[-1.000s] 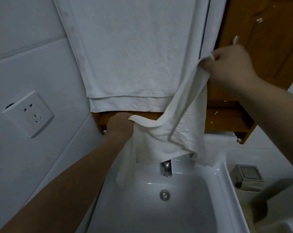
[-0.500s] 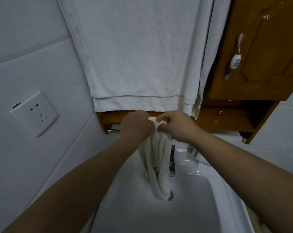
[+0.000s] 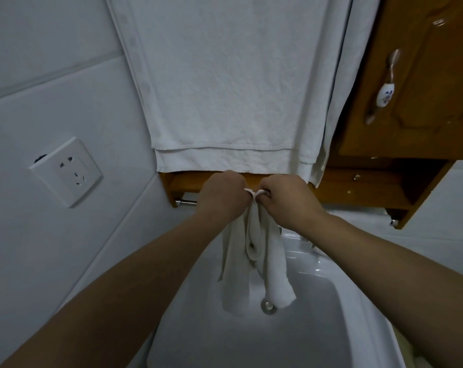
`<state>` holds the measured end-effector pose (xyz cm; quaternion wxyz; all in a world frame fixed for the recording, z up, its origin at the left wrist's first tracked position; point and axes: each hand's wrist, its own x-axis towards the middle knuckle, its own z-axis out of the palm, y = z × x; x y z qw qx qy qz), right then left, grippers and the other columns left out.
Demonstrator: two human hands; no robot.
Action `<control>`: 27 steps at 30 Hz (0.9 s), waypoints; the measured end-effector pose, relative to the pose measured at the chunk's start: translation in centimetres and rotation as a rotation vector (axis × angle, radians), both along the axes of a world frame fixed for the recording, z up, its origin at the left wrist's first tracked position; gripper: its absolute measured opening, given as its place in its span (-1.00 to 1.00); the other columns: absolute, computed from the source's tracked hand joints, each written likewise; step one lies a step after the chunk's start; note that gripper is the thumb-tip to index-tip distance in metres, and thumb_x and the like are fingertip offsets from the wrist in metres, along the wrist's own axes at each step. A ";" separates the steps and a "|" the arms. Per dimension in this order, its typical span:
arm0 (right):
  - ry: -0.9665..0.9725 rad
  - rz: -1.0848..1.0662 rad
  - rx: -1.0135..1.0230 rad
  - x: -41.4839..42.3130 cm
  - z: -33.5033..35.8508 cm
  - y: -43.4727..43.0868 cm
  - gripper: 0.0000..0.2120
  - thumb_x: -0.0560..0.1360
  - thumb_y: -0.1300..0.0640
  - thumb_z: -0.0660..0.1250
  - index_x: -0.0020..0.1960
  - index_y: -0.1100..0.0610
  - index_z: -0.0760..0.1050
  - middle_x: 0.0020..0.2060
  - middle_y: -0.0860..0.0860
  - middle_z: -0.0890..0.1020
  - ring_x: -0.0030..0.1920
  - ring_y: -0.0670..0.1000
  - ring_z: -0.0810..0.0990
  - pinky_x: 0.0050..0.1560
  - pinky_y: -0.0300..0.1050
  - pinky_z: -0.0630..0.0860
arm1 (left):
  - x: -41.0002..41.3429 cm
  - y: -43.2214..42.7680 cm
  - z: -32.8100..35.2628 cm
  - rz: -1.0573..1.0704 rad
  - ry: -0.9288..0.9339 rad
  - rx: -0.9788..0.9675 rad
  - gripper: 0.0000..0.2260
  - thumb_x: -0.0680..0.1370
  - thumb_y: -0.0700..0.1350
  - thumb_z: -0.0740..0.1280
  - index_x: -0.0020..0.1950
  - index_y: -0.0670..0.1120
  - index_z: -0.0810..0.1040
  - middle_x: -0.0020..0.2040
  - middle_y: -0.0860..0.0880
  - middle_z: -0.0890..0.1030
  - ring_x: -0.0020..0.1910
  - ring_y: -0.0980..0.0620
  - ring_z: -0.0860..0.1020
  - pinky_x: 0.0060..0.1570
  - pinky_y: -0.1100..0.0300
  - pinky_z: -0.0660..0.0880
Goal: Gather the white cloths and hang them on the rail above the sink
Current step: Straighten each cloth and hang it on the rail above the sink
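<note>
A small white cloth [image 3: 254, 261] hangs bunched between my two hands over the white sink [image 3: 331, 328]. My left hand [image 3: 222, 197] grips its top edge on the left, and my right hand [image 3: 286, 200] pinches the same edge right beside it. Both fists sit just in front of a chrome rail [image 3: 187, 202] under the wooden shelf [image 3: 357, 187]; most of the rail is hidden behind my hands. A large white towel [image 3: 225, 88] hangs folded above, with a narrower white cloth [image 3: 331, 123] draped along its right side.
A wooden cabinet door [image 3: 424, 88] with a ceramic handle [image 3: 384, 94] is at the upper right. A white wall socket [image 3: 65, 171] sits on the tiled wall at left. The sink drain [image 3: 268, 305] lies below the cloth's lower end.
My right hand came down from the hanging cloth by the cabinet and joined my left hand at the small cloth's top edge. The cloth went from spread out to a narrow bunch.
</note>
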<state>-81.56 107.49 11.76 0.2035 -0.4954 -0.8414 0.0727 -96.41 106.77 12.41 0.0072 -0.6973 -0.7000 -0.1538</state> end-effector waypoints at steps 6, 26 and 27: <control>0.081 -0.025 -0.017 1.4 1.3 0.6 -0.83 0.60 0.10 0.26 0.06 0.06 0.63 -0.08 0.00 0.64 -0.12 -0.04 0.53 -0.13 -0.13 0.40 | -0.5 -0.4 -0.4 -0.061 -0.049 0.020 -0.80 0.54 0.10 0.33 -0.21 0.04 0.51 -0.33 0.09 0.47 -0.34 0.13 0.42 -0.34 0.24 0.29; 0.175 -0.279 -0.014 8.8 3.3 3.7 -0.83 0.58 0.13 0.30 0.04 0.13 0.66 -0.10 0.08 0.67 -0.11 0.05 0.56 -0.15 -0.13 0.39 | -5.8 -1.7 -2.5 0.011 -0.818 -0.325 -0.82 0.44 0.08 0.50 -0.08 0.00 0.71 -0.18 0.06 0.68 -0.18 0.06 0.62 -0.26 0.20 0.54; 0.168 -0.284 -0.031 9.0 3.0 3.7 -0.84 0.58 0.13 0.31 0.02 0.12 0.67 -0.12 0.07 0.66 -0.13 0.04 0.55 -0.19 -0.14 0.38 | -6.1 -1.7 -2.6 0.008 -0.840 -0.322 -0.81 0.45 0.08 0.48 -0.04 0.00 0.72 -0.13 0.06 0.70 -0.12 0.04 0.64 -0.17 0.15 0.59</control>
